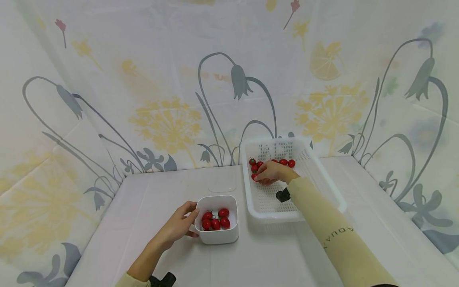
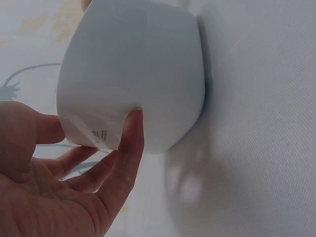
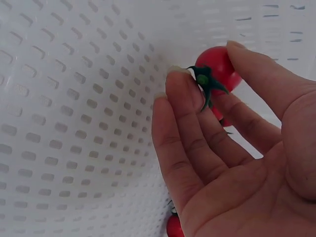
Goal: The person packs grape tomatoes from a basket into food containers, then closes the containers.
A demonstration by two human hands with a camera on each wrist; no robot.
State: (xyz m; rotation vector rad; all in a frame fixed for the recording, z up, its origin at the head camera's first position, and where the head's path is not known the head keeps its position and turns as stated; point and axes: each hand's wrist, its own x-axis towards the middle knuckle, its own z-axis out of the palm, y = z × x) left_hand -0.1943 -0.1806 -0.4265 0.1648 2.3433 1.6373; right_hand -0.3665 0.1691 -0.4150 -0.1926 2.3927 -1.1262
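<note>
Flowery cloth (image 1: 172, 119) hangs behind a white table (image 1: 136, 207). From here I see the left hand (image 1: 179, 223) gripping the side of a small white box (image 1: 219, 238) with red tomatoes (image 1: 215, 224) inside. The right hand (image 1: 274, 172) pinches one tomato (image 3: 219, 64) inside a white basket (image 1: 276, 216), near more tomatoes (image 1: 283, 162). The right sleeve (image 1: 319, 215) says "AQUA"; the box's tiny print is too blurry.

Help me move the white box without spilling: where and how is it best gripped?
Probably by the opposite outer walls of the box, below its rim, coming from left and right. It stands upright with steep walls, and a narrow gap parts it from the basket. Its open top holds tomatoes, so coming from above could disturb them.
</note>
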